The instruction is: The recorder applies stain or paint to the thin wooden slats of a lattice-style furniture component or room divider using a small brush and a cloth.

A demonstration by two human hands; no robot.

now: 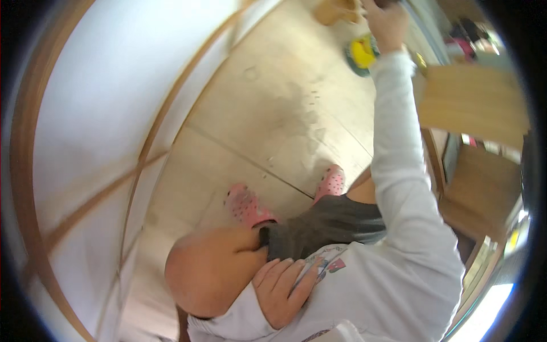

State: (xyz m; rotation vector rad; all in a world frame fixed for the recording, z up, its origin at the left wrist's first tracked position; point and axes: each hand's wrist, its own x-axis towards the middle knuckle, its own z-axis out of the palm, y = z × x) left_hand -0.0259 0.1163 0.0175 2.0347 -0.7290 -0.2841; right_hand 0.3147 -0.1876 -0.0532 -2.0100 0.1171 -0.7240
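My left hand (285, 290) lies flat on my lap, against the white shirt and dark shorts, with its fingers stretched out and nothing in it. My right arm reaches far forward, and my right hand (390, 27) is at the top edge of the picture. Its fingers are bent around a small dark thing (387, 3), which the edge cuts off, so its kind does not show. Beside that hand is a blurred orange-yellow container (336, 11). Just below it on the floor stands a round green item with a yellow middle (363, 52).
White panels with wooden strips (188, 85) run along the left. Pale floor tiles (268, 114) carry dark damp-looking patches and small bits. Pink clogs (245, 206) are on my feet. At right stand a light wooden board (476, 100) and brown shelving (478, 182).
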